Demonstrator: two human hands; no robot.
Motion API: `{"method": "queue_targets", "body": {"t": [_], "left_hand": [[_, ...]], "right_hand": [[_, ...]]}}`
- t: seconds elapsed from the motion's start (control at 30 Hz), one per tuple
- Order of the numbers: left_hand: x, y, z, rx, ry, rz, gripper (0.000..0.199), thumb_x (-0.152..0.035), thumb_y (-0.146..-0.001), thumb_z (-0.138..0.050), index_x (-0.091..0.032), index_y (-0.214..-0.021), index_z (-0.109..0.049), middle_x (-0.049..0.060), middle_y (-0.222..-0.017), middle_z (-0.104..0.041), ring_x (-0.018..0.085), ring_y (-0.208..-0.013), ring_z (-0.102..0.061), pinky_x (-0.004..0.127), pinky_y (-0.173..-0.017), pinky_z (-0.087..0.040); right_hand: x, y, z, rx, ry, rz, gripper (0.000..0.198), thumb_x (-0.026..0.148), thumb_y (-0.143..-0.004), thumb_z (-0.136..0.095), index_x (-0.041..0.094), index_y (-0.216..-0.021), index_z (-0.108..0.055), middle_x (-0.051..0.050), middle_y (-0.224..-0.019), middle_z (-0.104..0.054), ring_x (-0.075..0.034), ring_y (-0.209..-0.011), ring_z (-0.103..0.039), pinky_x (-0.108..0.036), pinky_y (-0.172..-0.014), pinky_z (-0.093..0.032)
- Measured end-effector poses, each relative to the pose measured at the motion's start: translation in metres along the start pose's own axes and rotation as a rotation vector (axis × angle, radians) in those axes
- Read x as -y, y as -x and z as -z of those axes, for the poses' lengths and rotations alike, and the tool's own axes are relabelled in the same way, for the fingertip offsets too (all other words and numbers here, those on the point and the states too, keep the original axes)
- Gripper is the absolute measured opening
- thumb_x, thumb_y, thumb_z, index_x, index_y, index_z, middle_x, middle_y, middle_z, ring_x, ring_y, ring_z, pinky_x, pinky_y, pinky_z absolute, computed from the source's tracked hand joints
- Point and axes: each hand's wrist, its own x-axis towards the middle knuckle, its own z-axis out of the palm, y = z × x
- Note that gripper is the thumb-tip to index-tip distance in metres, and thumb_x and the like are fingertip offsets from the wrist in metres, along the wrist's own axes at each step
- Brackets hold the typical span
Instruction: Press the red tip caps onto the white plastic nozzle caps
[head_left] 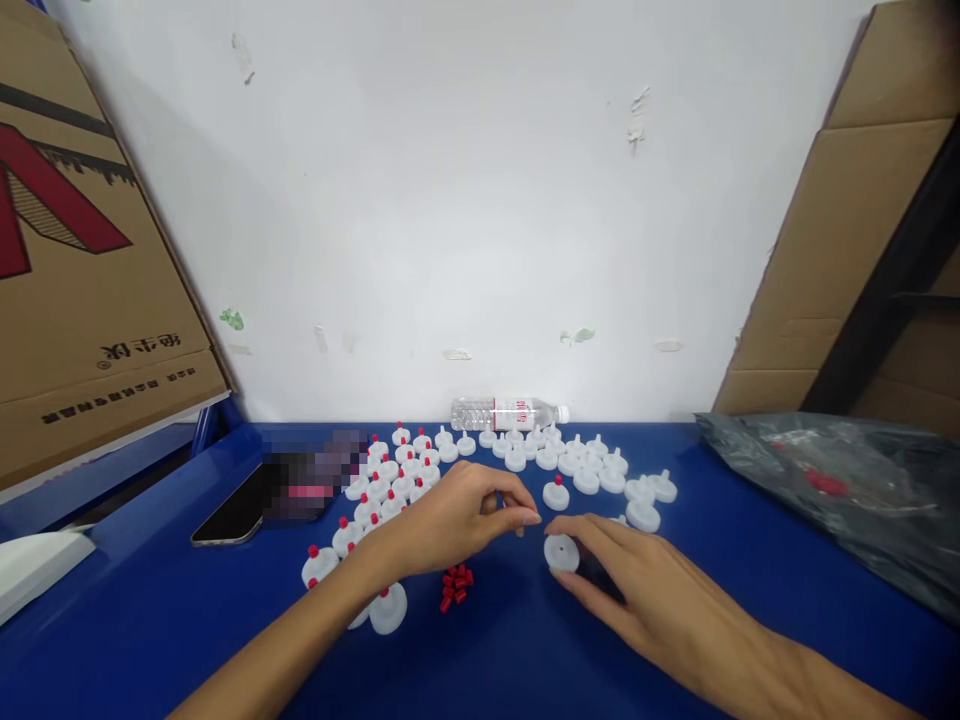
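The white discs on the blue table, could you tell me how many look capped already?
Done: the group of red-capped discs at the left. In hand: the right hand holds one white disc, with the left hand pinched beside it. Left: the uncapped discs by the bottle, and the loose red caps.

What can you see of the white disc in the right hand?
The round white plastic disc looks like a small cap, tilted so its flat face with a small dark centre hole faces the camera. No red tip is visible on it. It sits low over the blue table, pinched at its edge by the right hand fingers.
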Motion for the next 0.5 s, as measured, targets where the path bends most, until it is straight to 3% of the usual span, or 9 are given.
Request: {"method": "queue_targets", "body": {"t": [0.2, 0.5], "left_hand": [[-0.0045, 0.0001, -0.0052, 0.045, 0.075, -0.005, 0.015, -0.027, -0.095, -0.068, -0.023, -0.100, -0.082, -0.002, -0.085, -0.078, 0.009, -0.067, -0.059, 0.018, -0.065, -0.043], [-0.0017, 0.0009, -0.0019, 0.111, 0.082, 0.079, 0.018, -0.028, -0.096, -0.066, -0.023, -0.104, -0.081, -0.002, -0.068, -0.068, 0.010, -0.054, -0.059, 0.017, -0.055, -0.045]], "right_hand": [[-0.0012, 0.0010, -0.0018, -0.065, 0.068, 0.031, 0.031, 0.036, -0.105, -0.047, 0.029, -0.134, -0.055, -0.005, -0.115, -0.067, -0.025, -0.096, -0.072, -0.041, -0.080, -0.059], [-0.0059, 0.0001, -0.0052, -0.259, 0.121, 0.084, 0.031, 0.042, -0.105, -0.047, 0.028, -0.131, -0.058, -0.006, -0.117, -0.070, -0.023, -0.095, -0.075, -0.038, -0.080, -0.063]]}}
